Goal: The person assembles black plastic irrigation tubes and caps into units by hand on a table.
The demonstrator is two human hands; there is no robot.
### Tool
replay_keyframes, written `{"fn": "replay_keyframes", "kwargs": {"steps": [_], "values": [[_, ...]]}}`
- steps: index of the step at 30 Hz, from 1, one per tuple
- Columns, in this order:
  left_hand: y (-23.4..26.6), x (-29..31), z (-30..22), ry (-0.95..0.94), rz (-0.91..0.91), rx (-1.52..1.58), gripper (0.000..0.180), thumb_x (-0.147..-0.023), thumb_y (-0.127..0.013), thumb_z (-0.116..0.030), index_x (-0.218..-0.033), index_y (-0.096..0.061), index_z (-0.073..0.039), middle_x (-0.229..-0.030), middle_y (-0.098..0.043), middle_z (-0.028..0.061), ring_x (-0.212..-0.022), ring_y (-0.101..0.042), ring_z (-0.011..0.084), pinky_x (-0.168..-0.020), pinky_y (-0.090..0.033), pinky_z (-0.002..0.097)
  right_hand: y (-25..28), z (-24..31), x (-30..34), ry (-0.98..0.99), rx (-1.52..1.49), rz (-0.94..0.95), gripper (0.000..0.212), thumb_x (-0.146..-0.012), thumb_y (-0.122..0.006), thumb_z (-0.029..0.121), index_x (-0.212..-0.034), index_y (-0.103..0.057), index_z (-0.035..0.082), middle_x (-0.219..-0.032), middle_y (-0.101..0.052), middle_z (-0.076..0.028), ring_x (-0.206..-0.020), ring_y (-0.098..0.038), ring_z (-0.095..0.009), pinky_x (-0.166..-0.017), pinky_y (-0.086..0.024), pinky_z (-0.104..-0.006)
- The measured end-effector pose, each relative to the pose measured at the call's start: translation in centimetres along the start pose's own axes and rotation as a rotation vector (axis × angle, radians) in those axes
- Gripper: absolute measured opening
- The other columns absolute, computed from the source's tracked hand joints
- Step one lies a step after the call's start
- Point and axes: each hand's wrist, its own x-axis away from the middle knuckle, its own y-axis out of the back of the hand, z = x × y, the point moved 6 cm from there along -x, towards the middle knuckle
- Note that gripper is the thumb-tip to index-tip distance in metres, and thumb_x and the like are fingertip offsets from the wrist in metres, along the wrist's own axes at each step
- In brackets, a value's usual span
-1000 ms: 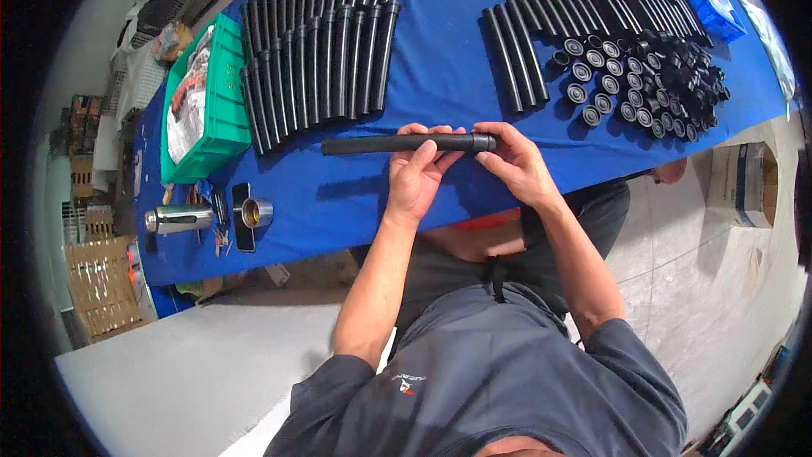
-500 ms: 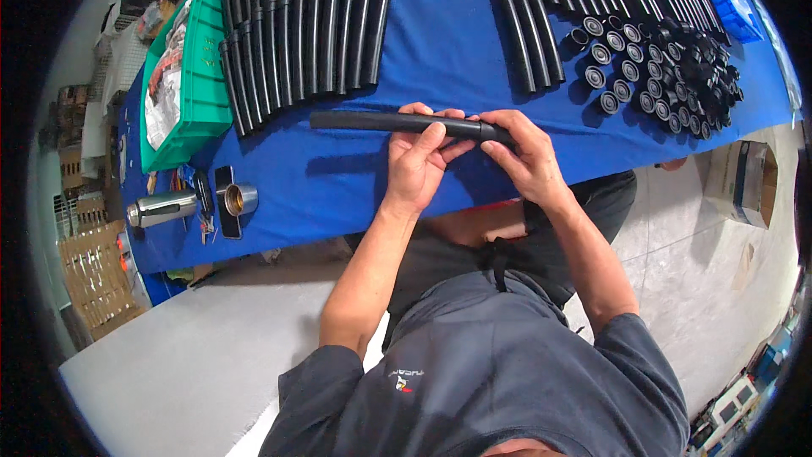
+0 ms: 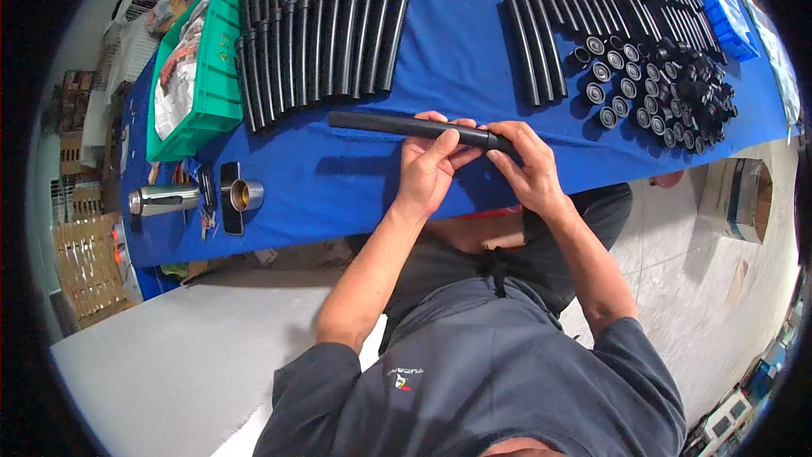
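Observation:
Across the front of the table I hold a black tube (image 3: 381,124) nearly level, its left end free in the air. My left hand (image 3: 427,171) is closed around its right half, thumb on top and fingers behind. At the tube's right end, my right hand (image 3: 531,167) pinches a slightly wider black end cap (image 3: 501,143), partly hidden by the fingers. To the right of my hands lies a cluster of loose black caps (image 3: 630,87). Rows of black tubes with wider ends (image 3: 348,38) lie at the left, and plain black tubes (image 3: 536,46) at the right.
A blue cloth (image 3: 457,51) covers the table. On the left stand a green crate (image 3: 222,89), a steel flask (image 3: 167,200), a metal cup (image 3: 246,195) and a phone (image 3: 230,218). A blue crate (image 3: 719,4) sits far right; a cardboard box (image 3: 734,195) stands on the floor.
The whole view has shifted slightly. The tube tilts a little more, its right end lower. Both hands keep their grip, and the right fingers have moved slightly over the cap.

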Motion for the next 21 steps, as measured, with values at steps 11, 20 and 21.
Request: {"fn": "replay_keyframes", "kwargs": {"steps": [11,20,21], "values": [[3.0,-0.6,-3.4,0.020,0.007,0.167,0.033,-0.096,-0.060,-0.012,-0.128,-0.054,-0.011,-0.126,-0.061,0.0184,-0.127,-0.052,0.0371,-0.103,-0.046,0.0581,0.1,-2.6,1.1,-0.295,-0.152,0.013,0.035,-0.085,-0.071,0.011,-0.117,-0.059,0.000,-0.098,-0.060,-0.011,-0.086,-0.060,-0.020,-0.077,-0.048,-0.0300],[3.1,0.1,-2.9,0.008,0.046,0.085,0.018,-0.099,-0.056,-0.013,-0.117,-0.056,-0.012,-0.121,-0.063,0.0187,-0.124,-0.055,0.0372,-0.098,-0.052,0.0570,-0.9,-2.0,0.3,-0.292,-0.014,0.191,0.040,-0.084,-0.076,0.021,-0.114,-0.060,0.001,-0.093,-0.065,-0.014,-0.086,-0.064,-0.028,-0.076,-0.050,-0.0350],[3.0,-0.1,-2.9,-0.002,0.058,0.077,0.018,-0.099,-0.056,-0.013,-0.116,-0.056,-0.012,-0.120,-0.063,0.0187,-0.123,-0.056,0.0370,-0.097,-0.052,0.0565,-0.9,-2.0,0.2,-0.300,-0.013,0.194,0.040,-0.084,-0.076,0.021,-0.114,-0.060,0.001,-0.093,-0.065,-0.014,-0.086,-0.064,-0.028,-0.076,-0.050,-0.0350]]}}
